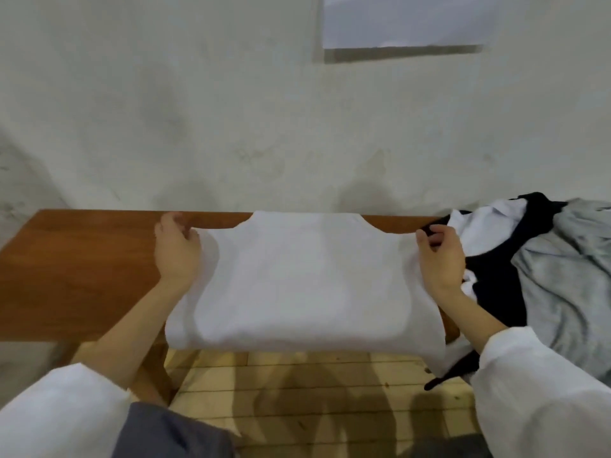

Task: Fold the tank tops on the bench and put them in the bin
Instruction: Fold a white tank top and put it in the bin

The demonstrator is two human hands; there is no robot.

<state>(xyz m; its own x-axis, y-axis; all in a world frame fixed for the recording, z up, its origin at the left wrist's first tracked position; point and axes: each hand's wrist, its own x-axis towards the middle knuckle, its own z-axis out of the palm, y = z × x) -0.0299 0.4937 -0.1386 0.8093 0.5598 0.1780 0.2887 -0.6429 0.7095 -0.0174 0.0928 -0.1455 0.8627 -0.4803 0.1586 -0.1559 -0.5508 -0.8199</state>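
Pinches white tank top [297,279] at both armhole corners: left hand [177,254] fingers curled on left corner, right hand [441,261] fingers curled on right corner. Lies flat across middle of surface [82,266], neck end at far edge, hem draped over near edge. Touches heap of white, black and grey garments [549,259] at right end.

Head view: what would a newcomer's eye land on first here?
The white tank top lies flat on the middle of the bench, hem hanging over the near edge, the left hand and right hand gripping its upper corners. At the bench's right end sits a heap of black, white and grey clothes.
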